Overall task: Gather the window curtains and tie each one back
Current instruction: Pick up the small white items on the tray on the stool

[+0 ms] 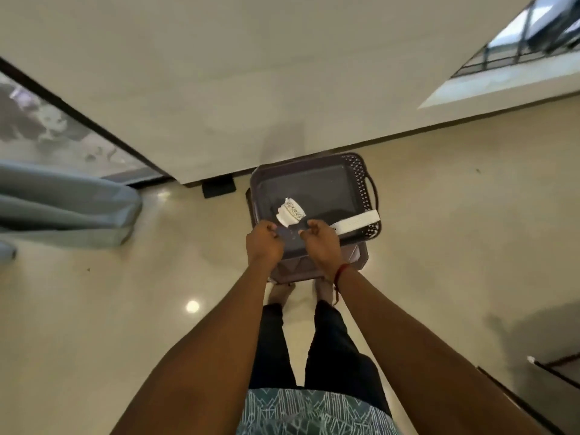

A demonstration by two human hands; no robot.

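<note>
Person stands over a dark grey plastic tray with a perforated rim, set on a grey-brown plastic stool against the cream wall. In the tray lies a crumpled white patterned tie-back; a flat white strip tie-back lies across the right rim. Left hand and right hand hover over the near rim, fingers curled. The strip's near end runs behind the right fingers, cannot tell if either hand grips anything. Red thread bracelet on right wrist. Pale blue-grey window curtain hangs loose, well apart at far left beside a dark-framed glass door. A small black block sits on the glossy cream floor between curtain and tray. Barred window upper right.
</note>
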